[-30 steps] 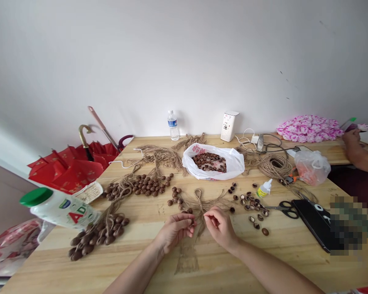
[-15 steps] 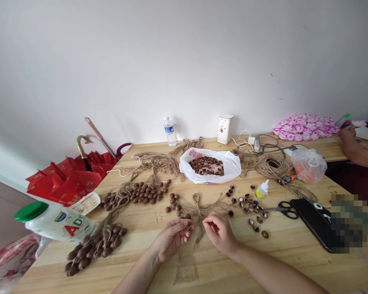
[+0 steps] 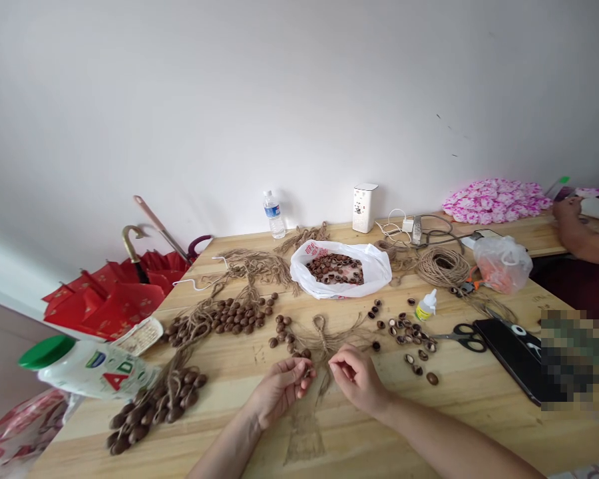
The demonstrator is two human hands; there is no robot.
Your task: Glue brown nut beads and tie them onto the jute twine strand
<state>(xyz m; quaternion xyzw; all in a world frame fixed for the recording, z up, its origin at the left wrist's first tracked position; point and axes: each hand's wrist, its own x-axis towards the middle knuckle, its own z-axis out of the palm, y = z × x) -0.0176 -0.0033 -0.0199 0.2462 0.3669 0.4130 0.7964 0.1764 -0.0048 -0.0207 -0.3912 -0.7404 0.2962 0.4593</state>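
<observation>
My left hand (image 3: 280,392) is closed, its thumb and fingers pinching a small brown nut shell (image 3: 307,372) that is partly hidden by the fingertips. Just across from it, my right hand (image 3: 358,380) has its thumb and forefinger pressed together; whatever lies between them is too small to make out. Behind and between both hands lies a looped, knotted bundle of brown twine (image 3: 323,338), its strands fanned out on the wooden table (image 3: 379,439). Several whole brown nuts (image 3: 281,326) sit beyond my left hand. Halved shells (image 3: 404,332) are scattered past my right hand.
A white plastic bag (image 3: 374,276) of shells stands behind the twine. To the right are a glue bottle (image 3: 426,305), scissors (image 3: 466,338), a phone (image 3: 504,359) and a twine coil (image 3: 443,266). Nut clusters (image 3: 154,406) and a white jar (image 3: 94,372) are left. Another person's arm (image 3: 579,233) shows far right.
Both hands stay almost in place, still pinched close together near the twine bundle. The view has shifted very slightly.
</observation>
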